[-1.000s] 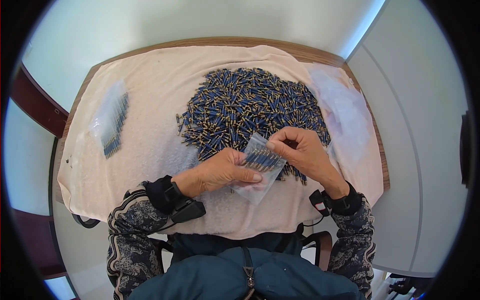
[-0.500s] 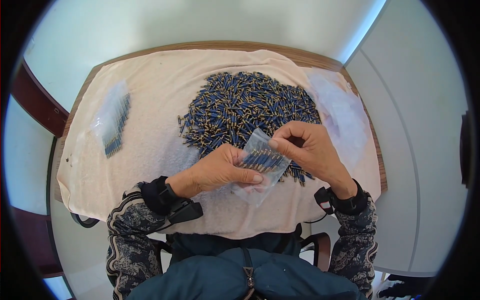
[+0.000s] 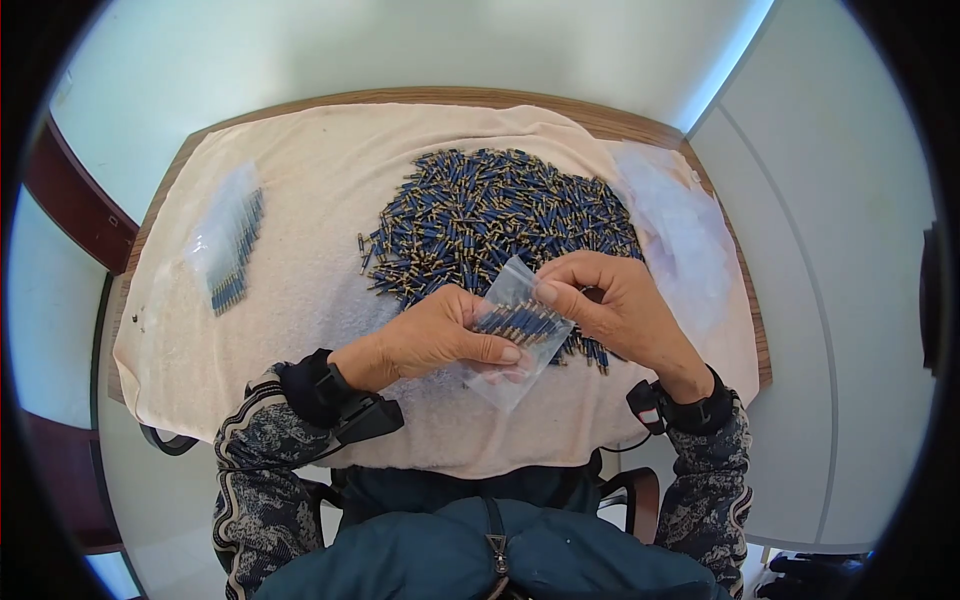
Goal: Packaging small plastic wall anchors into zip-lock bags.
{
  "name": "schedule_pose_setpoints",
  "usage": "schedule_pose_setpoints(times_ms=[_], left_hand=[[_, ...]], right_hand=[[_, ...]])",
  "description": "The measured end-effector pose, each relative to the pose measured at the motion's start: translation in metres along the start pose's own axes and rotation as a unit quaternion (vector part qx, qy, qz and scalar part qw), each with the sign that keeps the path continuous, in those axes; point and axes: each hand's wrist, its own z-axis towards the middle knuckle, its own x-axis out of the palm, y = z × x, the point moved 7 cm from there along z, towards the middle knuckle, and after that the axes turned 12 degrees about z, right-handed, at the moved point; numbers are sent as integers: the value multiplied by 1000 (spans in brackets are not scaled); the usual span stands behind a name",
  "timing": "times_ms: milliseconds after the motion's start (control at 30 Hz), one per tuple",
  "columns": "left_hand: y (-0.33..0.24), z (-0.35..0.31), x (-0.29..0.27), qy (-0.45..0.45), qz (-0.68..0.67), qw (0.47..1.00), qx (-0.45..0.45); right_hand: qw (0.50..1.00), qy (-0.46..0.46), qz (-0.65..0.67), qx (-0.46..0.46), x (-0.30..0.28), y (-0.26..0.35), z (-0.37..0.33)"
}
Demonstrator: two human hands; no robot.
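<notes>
My left hand [image 3: 440, 335] is closed round a small clear plastic bag [image 3: 507, 383], its thumb lying across the front. Inside the bag is a row of small blue cylindrical pieces with brass-coloured ends [image 3: 518, 322]. At the bag's upper right edge, my right hand [image 3: 615, 305] pinches the plastic between thumb and forefinger. The bag is tilted, held over the near edge of a big pile of the same blue and brass pieces [image 3: 490, 210]. My hands hide part of that pile.
A pale peach towel [image 3: 300, 250] covers the wooden table [image 3: 430, 96]. Several filled clear bags [image 3: 232, 240] lie overlapped at the left. Clear plastic bags [image 3: 680, 220] are heaped at the right. Walls stand behind and to the right of the table.
Both hands hold the same bag as before. My right fingers have shifted very slightly along its edge; the view has moved a little.
</notes>
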Motion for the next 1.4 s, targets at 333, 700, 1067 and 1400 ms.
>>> schedule_pose_setpoints(times_ms=[333,700,1067,1400], left_hand=[[2,2,0,-6,-1,1000,-12],[14,8,-5,-11,-36,999,-11],[18,11,-6,-8,-39,999,-16],[20,12,-6,0,-36,999,-11]], right_hand=[[997,38,70,21,5,-12,-2],[995,35,73,66,9,-21,0],[991,13,-109,-70,-8,-1,0],[976,77,-188,-76,0,9,-1]])
